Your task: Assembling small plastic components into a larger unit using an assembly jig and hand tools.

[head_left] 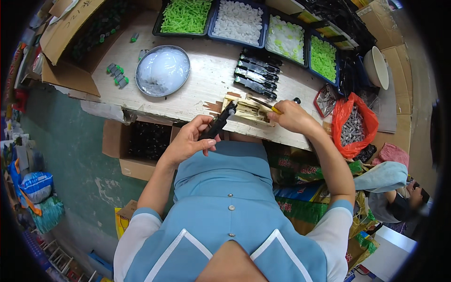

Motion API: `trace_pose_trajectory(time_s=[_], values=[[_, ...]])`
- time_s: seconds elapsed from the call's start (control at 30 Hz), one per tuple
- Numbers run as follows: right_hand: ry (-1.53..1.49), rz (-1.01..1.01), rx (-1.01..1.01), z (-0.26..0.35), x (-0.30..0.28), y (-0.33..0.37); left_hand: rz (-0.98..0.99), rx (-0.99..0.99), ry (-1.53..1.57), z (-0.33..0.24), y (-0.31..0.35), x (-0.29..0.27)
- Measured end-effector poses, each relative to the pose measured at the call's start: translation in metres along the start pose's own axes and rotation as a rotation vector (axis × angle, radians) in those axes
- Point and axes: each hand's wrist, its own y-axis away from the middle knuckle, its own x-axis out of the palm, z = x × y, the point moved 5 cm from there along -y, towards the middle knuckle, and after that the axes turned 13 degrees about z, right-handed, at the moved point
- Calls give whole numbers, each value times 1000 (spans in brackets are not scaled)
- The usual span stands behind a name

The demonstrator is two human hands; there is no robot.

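Note:
My left hand [190, 138] is closed around a long black plastic housing [218, 126] with a small white piece near its upper end, tilted over the table's front edge. A thin pointed tool [261, 103] with a dark shaft and yellow on its handle sits in my right hand [293, 117]; its exact kind is unclear. Between the hands lies a cream-coloured slotted fixture [248, 111] on the tabletop, its right end close to my right fingers. Behind it several similar black housings [256, 75] lie in a row.
A round metal dish [163, 89] holds whitish translucent paste. Trays of green strips [158, 34], white pieces [211, 35] and green rings line the back. A red bag [337, 124] holds grey cylinders at right. Cardboard boxes [73, 79] stand left and below [115, 136].

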Motion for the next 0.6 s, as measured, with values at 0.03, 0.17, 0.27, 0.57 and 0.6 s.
trace_pose_trajectory(time_s=[0.03, 0.17, 0.27, 0.57, 0.6], values=[[42, -2, 10, 3, -5, 0, 2, 2, 6, 1, 1, -1], [58, 96, 2, 8, -15, -8, -25, 30, 26, 1, 4, -9], [76, 174, 47, 14, -22, -13, -46, 39, 39, 0, 6, -15], [-105, 360, 203, 13, -31, -24, -81, 34, 44, 0, 9, -25], [-106, 359, 205, 15, -34, -25, -76, 33, 37, 1, 8, -26]])
